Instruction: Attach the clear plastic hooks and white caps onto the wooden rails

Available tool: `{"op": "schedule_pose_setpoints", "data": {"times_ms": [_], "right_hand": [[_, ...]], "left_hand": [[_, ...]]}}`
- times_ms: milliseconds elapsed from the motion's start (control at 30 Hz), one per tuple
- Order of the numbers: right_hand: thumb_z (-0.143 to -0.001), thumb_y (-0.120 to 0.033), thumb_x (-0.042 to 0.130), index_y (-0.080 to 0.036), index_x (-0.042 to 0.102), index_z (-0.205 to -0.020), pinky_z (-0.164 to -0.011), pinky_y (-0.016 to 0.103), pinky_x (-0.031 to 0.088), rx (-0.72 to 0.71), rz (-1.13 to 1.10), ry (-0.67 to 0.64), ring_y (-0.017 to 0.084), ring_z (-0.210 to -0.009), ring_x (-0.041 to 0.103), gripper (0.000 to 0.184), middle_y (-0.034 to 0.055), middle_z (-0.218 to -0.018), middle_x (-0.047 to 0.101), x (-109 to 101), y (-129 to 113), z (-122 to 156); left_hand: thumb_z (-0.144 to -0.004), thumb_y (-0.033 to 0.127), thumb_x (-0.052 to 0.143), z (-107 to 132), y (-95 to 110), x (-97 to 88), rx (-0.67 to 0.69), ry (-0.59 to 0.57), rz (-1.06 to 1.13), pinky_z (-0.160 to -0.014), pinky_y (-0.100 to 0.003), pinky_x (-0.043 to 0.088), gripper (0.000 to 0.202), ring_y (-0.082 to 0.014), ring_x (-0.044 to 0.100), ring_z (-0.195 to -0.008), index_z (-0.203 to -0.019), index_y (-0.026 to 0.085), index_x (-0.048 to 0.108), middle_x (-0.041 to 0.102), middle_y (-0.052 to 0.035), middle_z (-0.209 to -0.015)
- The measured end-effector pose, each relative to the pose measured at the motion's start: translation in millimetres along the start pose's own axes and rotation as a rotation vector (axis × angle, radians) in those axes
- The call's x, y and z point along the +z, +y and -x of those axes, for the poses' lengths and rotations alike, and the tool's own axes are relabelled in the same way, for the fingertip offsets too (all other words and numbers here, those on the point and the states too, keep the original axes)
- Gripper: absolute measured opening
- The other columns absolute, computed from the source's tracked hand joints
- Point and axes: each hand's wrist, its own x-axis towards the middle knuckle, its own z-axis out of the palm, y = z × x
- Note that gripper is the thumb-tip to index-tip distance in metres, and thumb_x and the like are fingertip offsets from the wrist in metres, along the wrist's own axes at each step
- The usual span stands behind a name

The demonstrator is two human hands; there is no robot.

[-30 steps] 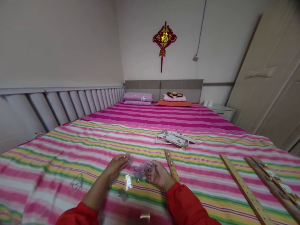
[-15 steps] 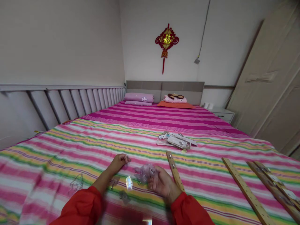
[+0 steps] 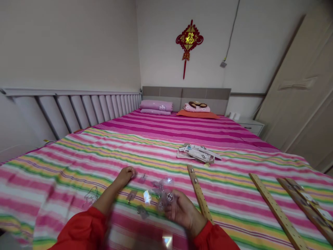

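Note:
My right hand (image 3: 182,210) is closed on a bunch of small clear plastic packets (image 3: 161,196), palm partly turned up. Round silvery pieces show inside them, their exact kind unclear. To the left, my left hand (image 3: 127,173) rests low over the striped sheet with its fingers curled together. What those fingers hold, if anything, is too small to make out. Between the hands lie several loose clear packets: one with a small thin piece (image 3: 142,177), another packet (image 3: 131,196), a shiny one (image 3: 147,197) and a darker one (image 3: 142,211).
Right of my right hand lies a pale wooden strip (image 3: 199,194) bearing small metal pieces. Farther right are a holed strip (image 3: 275,206) and darker strips (image 3: 303,205). Flat packages (image 3: 197,153) are piled ahead. A tangled clear item (image 3: 91,196) lies left. Pillows (image 3: 156,106) sit by the headboard.
My left hand has drawn left, away from the packets, and a small clear packet now shows on the sheet beside it. The bunch at my right hand looks more spread out. The view shifted slightly.

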Motion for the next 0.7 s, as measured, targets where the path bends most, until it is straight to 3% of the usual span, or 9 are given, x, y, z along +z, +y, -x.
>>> {"op": "schedule_pose_setpoints", "data": {"times_ms": [167, 333, 400, 500, 600, 700], "right_hand": [[-0.076, -0.027, 0.049, -0.016, 0.054, -0.069, -0.039, 0.015, 0.027, 0.023, -0.026, 0.001, 0.007, -0.037, 0.043, 0.015, -0.0011, -0.049, 0.055, -2, 7, 0], [-0.077, -0.027, 0.048, -0.016, 0.051, -0.064, -0.037, 0.015, 0.027, 0.026, -0.056, 0.049, 0.007, -0.036, 0.044, 0.018, -0.0002, -0.051, 0.056, -3, 16, -3], [-0.076, -0.025, 0.048, -0.015, 0.052, -0.064, -0.037, 0.015, 0.027, 0.017, -0.071, 0.044, 0.007, -0.036, 0.044, 0.016, -0.0004, -0.050, 0.056, -3, 18, -4], [-0.075, -0.025, 0.049, -0.015, 0.053, -0.066, -0.038, 0.015, 0.029, 0.004, -0.100, 0.018, 0.007, -0.037, 0.045, 0.014, 0.0005, -0.051, 0.058, -3, 21, -4], [-0.075, -0.024, 0.051, -0.015, 0.053, -0.066, -0.038, 0.014, 0.031, -0.011, -0.115, -0.005, 0.006, -0.037, 0.045, 0.013, 0.0003, -0.051, 0.058, -2, 25, -2], [-0.074, -0.023, 0.052, -0.014, 0.054, -0.066, -0.037, 0.013, 0.031, 0.004, -0.094, -0.008, 0.005, -0.036, 0.044, 0.013, -0.0007, -0.050, 0.056, 0, 31, 0]], "left_hand": [[-0.048, 0.005, 0.048, 2, 13, -2.2, 0.081, -0.006, -0.257, -0.070, -0.029, 0.040, 0.016, -0.0160, 0.049, -0.060, -0.042, 0.019, 0.053, 0.052, 0.0019, -0.047], [-0.052, 0.004, 0.048, 23, 37, 6.3, 0.142, 0.062, -0.334, -0.091, -0.034, 0.039, 0.033, -0.0228, 0.056, -0.096, -0.075, 0.018, 0.067, 0.067, -0.0052, -0.089], [-0.061, 0.011, 0.049, 47, 47, 13.3, 0.150, 0.064, -0.300, -0.090, -0.035, 0.042, 0.033, -0.0227, 0.057, -0.100, -0.089, 0.018, 0.066, 0.066, -0.0060, -0.099], [-0.073, 0.031, 0.055, 96, 52, 31.3, 0.086, -0.108, -0.145, -0.079, -0.034, 0.050, 0.029, -0.0221, 0.062, -0.090, -0.096, 0.018, 0.066, 0.069, -0.0058, -0.093], [-0.061, 0.034, 0.071, 144, 41, 53.0, -0.015, -0.068, -0.065, -0.074, -0.031, 0.053, 0.046, -0.0243, 0.062, -0.097, -0.104, 0.017, 0.063, 0.068, -0.0092, -0.102], [-0.054, 0.027, 0.074, 170, 25, 69.5, -0.064, -0.072, 0.040, -0.070, -0.030, 0.054, 0.058, -0.0233, 0.063, -0.095, -0.109, 0.017, 0.060, 0.067, -0.0098, -0.104]]}}
